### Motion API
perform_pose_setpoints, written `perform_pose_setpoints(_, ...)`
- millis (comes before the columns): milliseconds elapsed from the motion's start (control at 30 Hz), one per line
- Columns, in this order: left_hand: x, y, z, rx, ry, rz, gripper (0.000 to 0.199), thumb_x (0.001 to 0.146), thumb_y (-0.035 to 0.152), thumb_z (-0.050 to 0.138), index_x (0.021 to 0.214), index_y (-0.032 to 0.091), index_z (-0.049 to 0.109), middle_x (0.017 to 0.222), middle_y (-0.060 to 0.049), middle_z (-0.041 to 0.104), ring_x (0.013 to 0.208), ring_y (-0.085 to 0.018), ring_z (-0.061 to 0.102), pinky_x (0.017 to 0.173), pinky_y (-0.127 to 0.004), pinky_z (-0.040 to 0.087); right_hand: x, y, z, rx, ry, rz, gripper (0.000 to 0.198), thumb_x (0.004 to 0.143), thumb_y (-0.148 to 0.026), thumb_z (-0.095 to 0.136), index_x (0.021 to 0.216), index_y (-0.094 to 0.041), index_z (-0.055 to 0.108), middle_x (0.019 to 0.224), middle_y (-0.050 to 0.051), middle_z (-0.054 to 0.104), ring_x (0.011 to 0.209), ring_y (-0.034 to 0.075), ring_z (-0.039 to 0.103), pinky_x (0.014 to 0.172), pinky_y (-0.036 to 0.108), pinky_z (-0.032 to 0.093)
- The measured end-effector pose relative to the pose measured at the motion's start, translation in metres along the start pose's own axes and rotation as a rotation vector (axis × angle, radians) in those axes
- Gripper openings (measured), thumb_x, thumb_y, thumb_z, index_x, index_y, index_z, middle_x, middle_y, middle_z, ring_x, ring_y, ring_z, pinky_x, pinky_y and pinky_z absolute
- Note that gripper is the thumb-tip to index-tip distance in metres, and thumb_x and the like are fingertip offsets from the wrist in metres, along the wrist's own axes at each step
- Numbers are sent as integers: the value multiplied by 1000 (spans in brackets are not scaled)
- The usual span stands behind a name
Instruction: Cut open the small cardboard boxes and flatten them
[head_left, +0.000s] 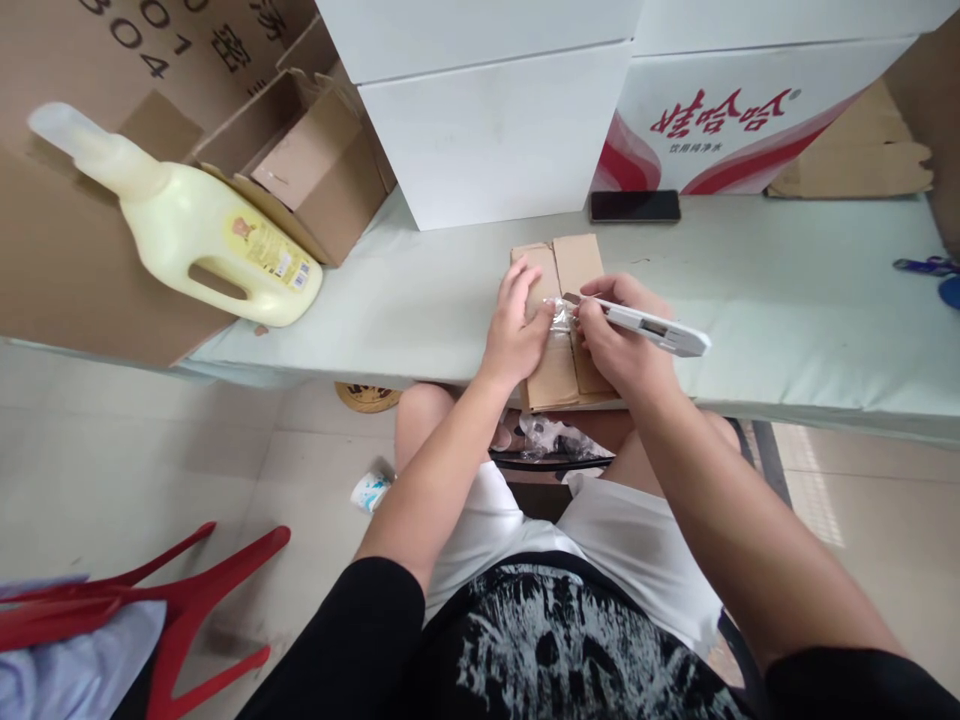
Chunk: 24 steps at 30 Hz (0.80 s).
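A small brown cardboard box [551, 375] lies on the cloth-covered table at its front edge, flaps closed. My left hand [517, 325] rests on the box's left half, fingers stretched out over the top and thumb beside a crumpled strip of clear tape [560, 316] near the seam. My right hand [626, 335] grips a white utility knife [660, 328]. Its blade tip points left, at the tape by the seam; whether it touches is too small to tell. The knife's handle sticks out to the right above my right hand.
White cartons [502, 140] stand behind the box, with a black phone [634, 207] before them. On the left are a yellow jug [172, 220] and an open cardboard box [330, 165]. A blue object [926, 266] lies far right. A red chair [187, 600] stands lower left.
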<state>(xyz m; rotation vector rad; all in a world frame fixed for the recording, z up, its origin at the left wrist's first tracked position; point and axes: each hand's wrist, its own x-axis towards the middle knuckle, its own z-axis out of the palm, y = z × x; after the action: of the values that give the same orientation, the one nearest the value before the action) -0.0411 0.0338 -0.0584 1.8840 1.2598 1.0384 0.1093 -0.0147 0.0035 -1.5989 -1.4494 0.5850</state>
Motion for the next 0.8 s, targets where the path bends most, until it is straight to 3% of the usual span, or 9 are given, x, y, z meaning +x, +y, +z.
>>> perform_pose_setpoints(500,-1,6,-2,-35,-11,-32,58,99,67,41,141,28,48,168,-9,34,159,-22,29,132,-41,26,2,-5,0,-141,25,6,15,83,-33,57,87,-23,67,80,3,72,69,18,63,68,31,48)
perform_pose_setpoints(800,0,-4,1,-134,26,16,63,94,74,44,138,29,51,166,-10,36,157,-25,32,131,-43,27,3,-6,2,-166,3,22,16,82,-34,57,87,-21,67,81,5,72,72,20,65,71,33,49)
